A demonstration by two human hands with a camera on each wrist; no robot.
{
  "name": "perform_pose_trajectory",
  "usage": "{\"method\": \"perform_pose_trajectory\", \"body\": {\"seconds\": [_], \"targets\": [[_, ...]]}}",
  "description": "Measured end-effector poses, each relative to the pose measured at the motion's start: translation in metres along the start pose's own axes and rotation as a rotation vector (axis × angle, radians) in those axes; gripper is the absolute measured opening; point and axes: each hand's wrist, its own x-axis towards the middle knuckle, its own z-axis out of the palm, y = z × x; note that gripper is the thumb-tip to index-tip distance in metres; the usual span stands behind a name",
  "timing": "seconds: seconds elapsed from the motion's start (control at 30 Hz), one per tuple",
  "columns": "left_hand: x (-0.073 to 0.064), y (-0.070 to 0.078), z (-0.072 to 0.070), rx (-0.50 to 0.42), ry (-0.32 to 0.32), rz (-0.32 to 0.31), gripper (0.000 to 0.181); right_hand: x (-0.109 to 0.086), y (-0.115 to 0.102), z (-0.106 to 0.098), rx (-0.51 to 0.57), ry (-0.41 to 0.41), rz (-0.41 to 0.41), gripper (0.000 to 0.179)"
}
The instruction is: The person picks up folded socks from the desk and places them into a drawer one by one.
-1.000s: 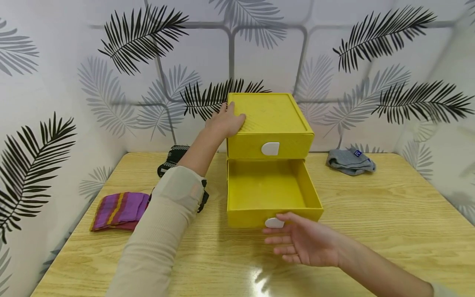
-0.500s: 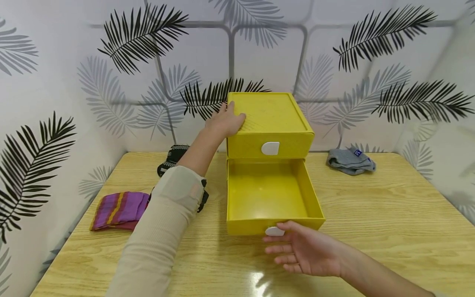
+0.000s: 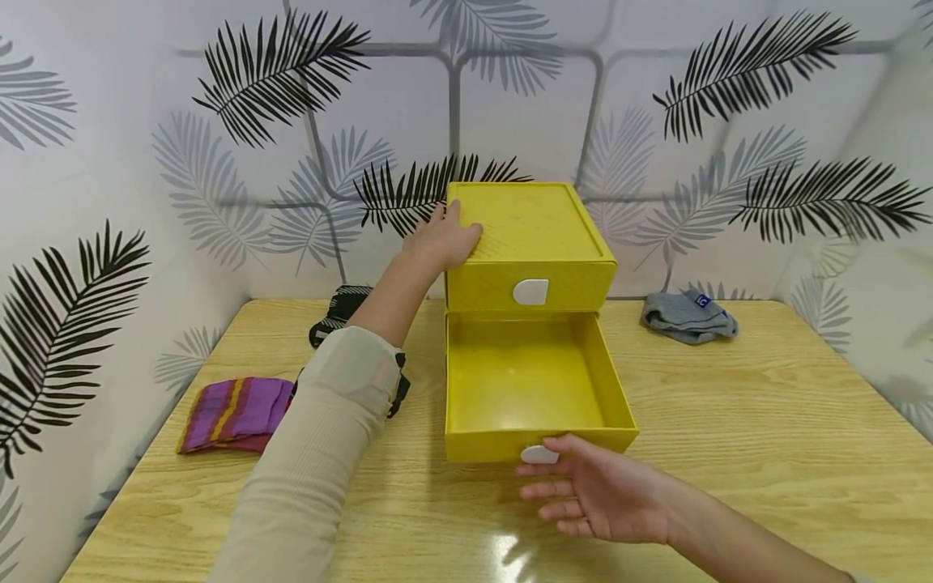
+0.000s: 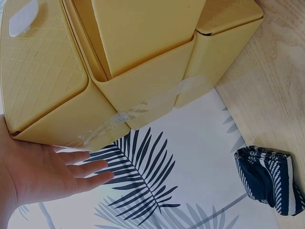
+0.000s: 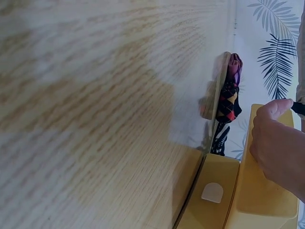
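The yellow drawer unit (image 3: 521, 214) stands on the counter (image 3: 751, 453), near the wall side, and its middle drawer (image 3: 474, 447) is pulled far out, so that its inside faces up to the person. I judge that the step in hand is the opening of this drawer. The right hand (image 3: 605, 495) pinches the white handle (image 3: 538, 455) between thumb and forefinger, while its other fingers extend loosely below. The left hand (image 3: 440, 240) lies at the left top edge of the unit, with the thumb on the top and the other fingers stretched out along the side; it seems to steady the unit against the pull. The top drawer (image 3: 481, 287) is closed, and also the bottom drawer (image 5: 220, 172), which shows in the right wrist view. Around the unit lie folded fabrics: a purple striped one (image 3: 244, 413) and a dark one (image 3: 342, 312) to the left, a grey one (image 3: 685, 317) to the right. The next move, in my opinion, calls for a check that the drawer is out enough, then a gentle release of the handle, with the left hand bracing until this is done.
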Motion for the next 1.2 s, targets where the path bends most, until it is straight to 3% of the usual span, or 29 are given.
{"method": "perform_pose_trajectory", "body": {"seconds": [0.13, 0.27, 0.47, 0.57, 0.67, 0.73, 0.8, 0.93, 1.07, 1.13, 1.2], "targets": [[-0.001, -0.001, -0.001, -0.001, -0.003, -0.003, 0.064, -0.002, 0.001, 0.002, -0.065, 0.025, 0.022, 0.04], [-0.001, -0.001, -0.001, -0.001, 0.0, -0.003, 0.064, -0.008, -0.002, 0.004, -0.094, -0.071, 0.014, 0.039], [0.0, -0.002, -0.003, 0.002, 0.004, -0.006, 0.064, -0.025, -0.027, 0.004, -0.082, -0.294, -0.133, 0.045], [0.0, -0.002, -0.003, 0.006, 0.005, -0.006, 0.064, -0.035, -0.048, -0.003, -0.074, -0.332, -0.21, 0.044], [-0.001, -0.002, -0.004, 0.004, 0.002, -0.009, 0.064, -0.043, -0.07, -0.018, -0.088, -0.305, -0.299, 0.044], [-0.001, -0.003, -0.004, 0.002, 0.002, -0.008, 0.064, -0.048, -0.084, -0.032, -0.147, -0.213, -0.369, 0.044], [-0.001, -0.003, -0.004, 0.004, -0.001, -0.01, 0.064, -0.05, -0.096, -0.048, -0.258, -0.052, -0.446, 0.04], [0.0, -0.003, -0.004, 0.006, -0.006, -0.01, 0.064, -0.049, -0.114, -0.086, -0.589, 0.443, -0.518, 0.027], [0.0, -0.002, -0.003, -0.004, -0.012, -0.015, 0.065, -0.039, -0.123, -0.133, -1.02, 0.905, -0.422, 0.039], [0.0, -0.001, -0.002, -0.005, -0.015, -0.017, 0.065, -0.033, -0.123, -0.156, -1.214, 1.059, -0.325, 0.045], [0.0, -0.001, -0.001, -0.005, -0.016, -0.012, 0.065, -0.028, -0.12, -0.18, -1.36, 1.149, -0.221, 0.048]]}}
